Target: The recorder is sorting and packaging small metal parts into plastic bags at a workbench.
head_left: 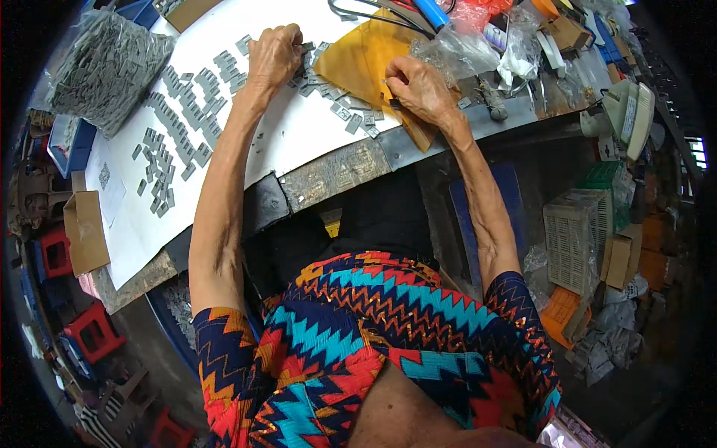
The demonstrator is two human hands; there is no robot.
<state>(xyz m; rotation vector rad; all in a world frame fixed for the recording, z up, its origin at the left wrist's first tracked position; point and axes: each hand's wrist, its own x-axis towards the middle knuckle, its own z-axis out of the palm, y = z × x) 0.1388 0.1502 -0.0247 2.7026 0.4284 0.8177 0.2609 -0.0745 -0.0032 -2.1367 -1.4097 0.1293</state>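
Observation:
Small flat grey pieces (173, 123) lie in slanting rows on a white sheet (276, 145) covering the table. My left hand (275, 58) is closed at the far end of the rows, its fingertips at a loose pile of the same pieces (306, 78). What it pinches, if anything, is hidden. Over the right part of an amber translucent sheet (362, 63) my right hand (420, 88) is curled closed, and I cannot make out what is in it. A small dark piece (394, 104) shows just below its fingers. More loose pieces (355, 122) spill along the amber sheet's near edge.
A clear bag full of grey pieces (112, 67) sits at the far left, above a blue bin (72, 142). An open cardboard box (86, 231) stands at the table's left edge. Plastic bags (463, 48) and a lamp (627, 116) crowd the right. Crates (575, 231) stand below.

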